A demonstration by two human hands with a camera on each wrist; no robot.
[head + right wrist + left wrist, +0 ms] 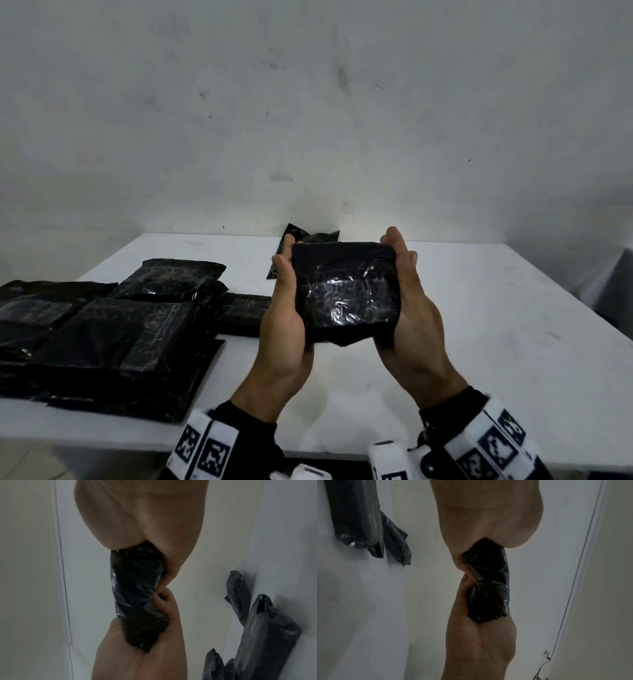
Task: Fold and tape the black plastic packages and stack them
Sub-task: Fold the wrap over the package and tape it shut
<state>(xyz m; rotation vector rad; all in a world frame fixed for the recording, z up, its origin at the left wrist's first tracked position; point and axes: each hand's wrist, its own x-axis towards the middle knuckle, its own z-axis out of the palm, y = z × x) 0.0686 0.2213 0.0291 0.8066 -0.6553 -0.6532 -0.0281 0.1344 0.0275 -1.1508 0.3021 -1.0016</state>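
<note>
A: Where is the folded black package (346,291)?

B: It is raised above the white table (479,325), clear of the surface, glossy taped face turned up toward the head camera. Clear tape (342,301) shows as a shiny band across its middle.

A: Grip condition?

B: The left hand (284,329) grasps the left edge, thumb along the side, fingers curled underneath. The right hand (414,322) grasps the right edge in the same way. In the wrist views the fingers of both hands meet under the package (489,588).

A: Surrounding items?

B: A group of black packages (113,329) lies on the left of the table, overlapping one another. An unfolded black bag (298,240) lies flat behind the hands, near the table's far edge. A scuffed white wall (308,120) stands beyond.
</note>
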